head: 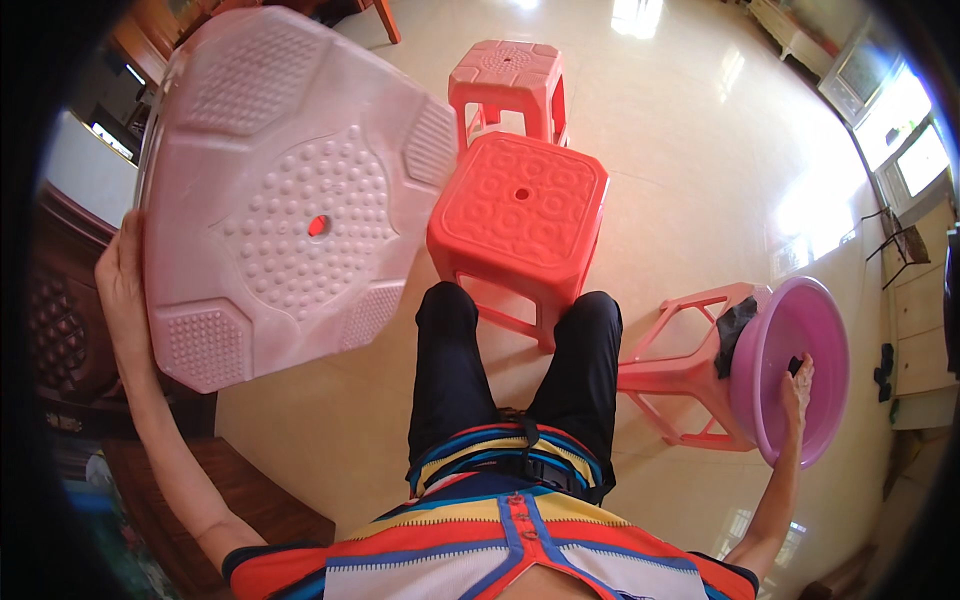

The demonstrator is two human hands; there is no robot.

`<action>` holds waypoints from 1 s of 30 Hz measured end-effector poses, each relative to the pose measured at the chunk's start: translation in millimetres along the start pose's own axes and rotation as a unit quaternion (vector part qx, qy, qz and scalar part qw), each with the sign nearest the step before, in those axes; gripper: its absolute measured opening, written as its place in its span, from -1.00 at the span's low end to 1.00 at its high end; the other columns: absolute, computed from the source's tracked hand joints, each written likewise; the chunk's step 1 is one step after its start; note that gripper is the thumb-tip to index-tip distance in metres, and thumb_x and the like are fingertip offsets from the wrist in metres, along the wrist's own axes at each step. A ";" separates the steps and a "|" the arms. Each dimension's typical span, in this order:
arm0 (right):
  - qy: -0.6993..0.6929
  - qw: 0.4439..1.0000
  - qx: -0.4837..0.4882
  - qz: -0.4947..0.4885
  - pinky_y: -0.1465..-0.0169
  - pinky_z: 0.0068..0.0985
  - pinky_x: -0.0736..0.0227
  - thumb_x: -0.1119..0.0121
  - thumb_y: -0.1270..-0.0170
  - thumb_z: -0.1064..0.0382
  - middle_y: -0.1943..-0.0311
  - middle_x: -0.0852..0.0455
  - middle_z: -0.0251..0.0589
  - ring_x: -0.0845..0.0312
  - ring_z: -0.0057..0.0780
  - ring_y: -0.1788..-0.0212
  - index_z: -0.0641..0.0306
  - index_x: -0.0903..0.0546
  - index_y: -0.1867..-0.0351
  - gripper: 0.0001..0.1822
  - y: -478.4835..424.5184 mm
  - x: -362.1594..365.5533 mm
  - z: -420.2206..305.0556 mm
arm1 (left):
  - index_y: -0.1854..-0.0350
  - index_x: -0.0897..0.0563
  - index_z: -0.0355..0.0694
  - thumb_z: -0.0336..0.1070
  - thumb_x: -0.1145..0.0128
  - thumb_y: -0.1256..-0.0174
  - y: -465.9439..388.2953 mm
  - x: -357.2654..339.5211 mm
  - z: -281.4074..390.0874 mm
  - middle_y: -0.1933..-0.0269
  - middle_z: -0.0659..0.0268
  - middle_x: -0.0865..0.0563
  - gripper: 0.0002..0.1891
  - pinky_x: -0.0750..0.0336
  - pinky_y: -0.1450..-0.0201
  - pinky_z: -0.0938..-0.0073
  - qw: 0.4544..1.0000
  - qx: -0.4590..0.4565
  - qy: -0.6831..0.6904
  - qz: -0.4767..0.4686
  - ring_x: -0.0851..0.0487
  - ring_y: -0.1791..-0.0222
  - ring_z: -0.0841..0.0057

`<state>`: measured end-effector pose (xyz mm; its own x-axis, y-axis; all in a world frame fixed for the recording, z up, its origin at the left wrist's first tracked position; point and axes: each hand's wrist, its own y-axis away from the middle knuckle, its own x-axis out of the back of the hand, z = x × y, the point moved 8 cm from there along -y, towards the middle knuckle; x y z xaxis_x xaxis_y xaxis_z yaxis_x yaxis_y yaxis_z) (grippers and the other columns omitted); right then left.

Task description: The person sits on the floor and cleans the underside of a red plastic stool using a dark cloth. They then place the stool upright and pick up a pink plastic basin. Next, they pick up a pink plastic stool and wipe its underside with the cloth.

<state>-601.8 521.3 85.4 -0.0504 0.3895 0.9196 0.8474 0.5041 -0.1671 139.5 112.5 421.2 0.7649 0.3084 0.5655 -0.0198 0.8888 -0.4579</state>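
Note:
My left hand (126,281) holds the left edge of a pale pink plastic stool (420,247), raised close to the camera with its bumpy, faded seat facing me. Red shows through the hole in the seat. On the right, my right hand (799,386) reaches into a purple plastic basin (832,322). Between its thumb and fingers is a small dark item (794,365), too small to name. The basin rests on another pink plastic stool (697,379). A dark grey cloth (733,334) lies on that stool against the basin's outer wall.
A bright red plastic stool (517,217) stands in front of my knees, with a faded pink stool (506,67) behind it. At lower left is a dark wooden surface (217,510). Glossy tiles cover the floor (675,180). Pale cabinets (919,330) line the right side.

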 end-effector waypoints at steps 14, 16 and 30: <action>-0.039 0.996 0.067 0.051 0.05 -0.26 -0.35 -0.19 -0.03 0.38 0.16 -0.38 0.03 -0.39 -0.05 0.11 0.25 -0.40 0.08 -0.62 -5.4 15.9 -19.7 | 0.31 -0.63 -0.39 0.01 0.04 -0.38 -32.0 -132.9 102.8 0.53 0.50 -0.56 -0.54 -0.32 0.49 0.75 0.956 -0.166 0.019 -0.239 -0.42 0.54 0.84; -0.041 0.997 0.055 0.029 0.08 -0.28 -0.36 -0.24 -0.03 0.31 0.19 -0.41 0.00 -0.42 -0.09 0.16 0.25 -0.43 0.11 -0.63 -5.5 13.5 -20.9 | 0.29 -0.62 -0.41 -0.03 0.05 -0.39 -25.4 -154.9 120.1 0.52 0.48 -0.59 -0.56 -0.36 0.45 0.72 0.948 -0.162 0.048 -0.269 -0.44 0.51 0.82; -0.327 0.943 -0.030 0.055 0.31 -0.55 -0.46 -0.12 -0.27 0.16 0.41 -0.52 -0.27 -0.52 -0.50 0.41 0.23 -0.45 0.25 -0.80 -5.0 30.9 -10.7 | 0.40 -0.65 -0.27 0.02 0.02 -0.32 -1.6 -277.7 145.8 0.53 0.04 -0.62 -0.59 -0.45 0.36 0.21 0.914 -0.342 -0.038 -0.214 -0.59 0.49 0.12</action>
<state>-601.9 522.6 118.5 -0.2589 0.8395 0.4778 0.8941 0.3954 -0.2102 -166.8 74.8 364.9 0.5608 0.0277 0.8275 0.6984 0.5209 -0.4908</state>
